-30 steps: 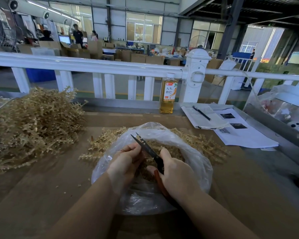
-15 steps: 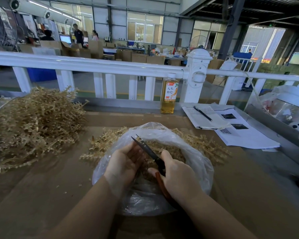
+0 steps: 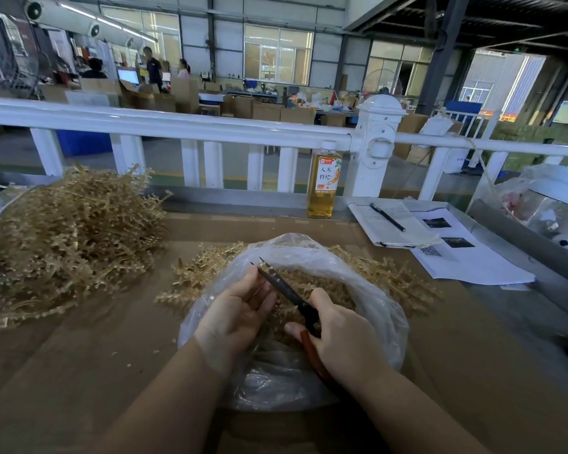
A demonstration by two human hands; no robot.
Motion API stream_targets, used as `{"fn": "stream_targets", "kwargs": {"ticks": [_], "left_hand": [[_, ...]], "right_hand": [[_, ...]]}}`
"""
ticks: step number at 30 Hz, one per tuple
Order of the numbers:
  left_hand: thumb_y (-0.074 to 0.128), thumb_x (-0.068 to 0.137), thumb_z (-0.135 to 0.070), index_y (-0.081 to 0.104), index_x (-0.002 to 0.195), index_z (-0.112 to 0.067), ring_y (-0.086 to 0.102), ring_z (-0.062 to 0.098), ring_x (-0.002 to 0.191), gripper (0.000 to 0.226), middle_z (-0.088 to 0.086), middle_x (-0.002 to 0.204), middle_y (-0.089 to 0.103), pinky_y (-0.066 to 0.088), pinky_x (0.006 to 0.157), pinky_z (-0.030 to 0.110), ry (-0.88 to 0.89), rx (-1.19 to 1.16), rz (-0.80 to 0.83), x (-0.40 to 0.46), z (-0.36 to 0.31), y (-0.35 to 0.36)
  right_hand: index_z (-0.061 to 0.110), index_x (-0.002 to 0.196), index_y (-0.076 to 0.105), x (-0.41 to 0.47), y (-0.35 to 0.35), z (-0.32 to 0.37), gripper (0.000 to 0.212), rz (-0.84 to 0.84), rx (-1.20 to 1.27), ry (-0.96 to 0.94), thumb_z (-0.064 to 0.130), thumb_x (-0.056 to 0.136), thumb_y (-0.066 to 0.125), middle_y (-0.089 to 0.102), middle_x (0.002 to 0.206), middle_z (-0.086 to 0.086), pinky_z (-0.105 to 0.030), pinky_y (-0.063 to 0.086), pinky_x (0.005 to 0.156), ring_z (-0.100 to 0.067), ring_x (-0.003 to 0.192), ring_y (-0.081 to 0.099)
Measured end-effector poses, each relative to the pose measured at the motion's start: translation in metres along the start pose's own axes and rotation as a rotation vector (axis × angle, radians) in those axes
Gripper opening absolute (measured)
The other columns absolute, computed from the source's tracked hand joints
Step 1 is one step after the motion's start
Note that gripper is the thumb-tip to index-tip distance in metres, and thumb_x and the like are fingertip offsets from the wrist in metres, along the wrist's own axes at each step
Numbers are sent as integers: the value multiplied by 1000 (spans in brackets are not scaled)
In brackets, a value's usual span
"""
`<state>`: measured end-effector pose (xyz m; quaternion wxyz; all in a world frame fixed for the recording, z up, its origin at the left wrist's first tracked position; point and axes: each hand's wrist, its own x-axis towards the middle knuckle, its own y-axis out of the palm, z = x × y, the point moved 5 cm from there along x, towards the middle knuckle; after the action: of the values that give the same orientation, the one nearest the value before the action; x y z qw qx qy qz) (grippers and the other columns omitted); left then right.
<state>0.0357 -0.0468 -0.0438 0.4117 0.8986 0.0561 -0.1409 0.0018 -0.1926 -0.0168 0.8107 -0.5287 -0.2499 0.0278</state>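
Over the brown table (image 3: 79,371), right hand (image 3: 345,339) is gripping scissors (image 3: 289,294), left hand (image 3: 235,314) pinching a light, brittle sprig (image 3: 276,308) by its stem

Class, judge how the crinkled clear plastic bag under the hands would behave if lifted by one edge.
The crinkled clear plastic bag looks thin and limp, so it would probably sag, not hold shape. The tan sprig cuttings heaped inside could spill from its wide mouth. Its glossy film may feel slippery.

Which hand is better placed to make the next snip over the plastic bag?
Right. The right hand grips the scissors by their red handle; the left hand only sits beside the open blades.
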Motion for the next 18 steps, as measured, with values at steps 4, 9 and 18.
{"fn": "stream_targets", "kwargs": {"ticks": [4,9,18], "left_hand": [[63,75,-14,59,82,-14,67,7,66,8,-2,71,69,48,72,25,8,21,74,1,-1,-1],[63,68,-16,65,68,-18,66,4,60,3,-5,66,67,54,62,22,59,39,112,3,-1,-4],[57,75,-4,74,72,-15,69,6,67,21,-2,75,71,54,56,18,90,-20,226,0,-3,-2]], "right_hand": [[30,99,34,0,-1,1,33,1,41,-13,58,90,50,50,73,14,-17,36,58,-5,67,51],[33,90,33,1,-3,1,32,33,87,-7,60,88,51,45,64,17,-14,31,52,-5,63,49],[38,87,37,3,-8,-3,28,100,202,22,59,86,56,51,68,20,-13,33,55,4,63,51]]}}
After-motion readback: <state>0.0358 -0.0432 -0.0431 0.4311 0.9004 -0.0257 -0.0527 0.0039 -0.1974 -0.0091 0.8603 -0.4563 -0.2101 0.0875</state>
